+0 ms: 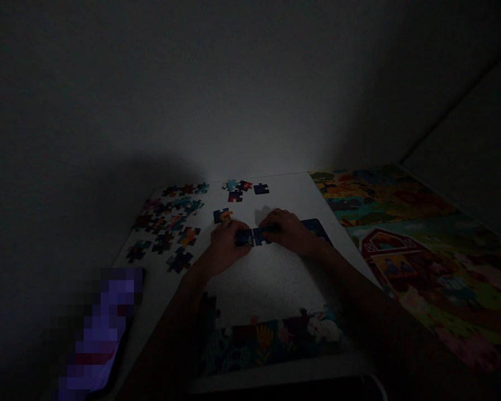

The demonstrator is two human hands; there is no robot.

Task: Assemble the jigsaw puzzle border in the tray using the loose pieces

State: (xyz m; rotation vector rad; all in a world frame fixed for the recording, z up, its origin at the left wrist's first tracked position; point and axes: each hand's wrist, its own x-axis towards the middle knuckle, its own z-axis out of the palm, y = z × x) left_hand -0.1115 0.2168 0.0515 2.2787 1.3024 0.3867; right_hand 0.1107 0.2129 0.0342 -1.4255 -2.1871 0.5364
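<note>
Under dim light, my left hand (226,247) has its fingers closed on a dark blue puzzle piece (245,238). Close beside it, with a thin pale gap between, lies a second blue puzzle piece (260,236), and the fingers of my right hand (291,230) grip that one. Behind my right wrist, a dark blue section with a rounded corner (316,227) is partly hidden. An orange and blue piece (222,215) lies just beyond my left hand. Nearer to me, a joined strip of puzzle (267,337) shows plants and a white animal.
Many loose pieces (164,214) lie spread at the left of the white table (250,284). Several more (235,196) are near the wall (250,111). Two colourful pictures (400,239) cover the right side. A lit phone-like screen (103,334), blurred out, sits at the lower left.
</note>
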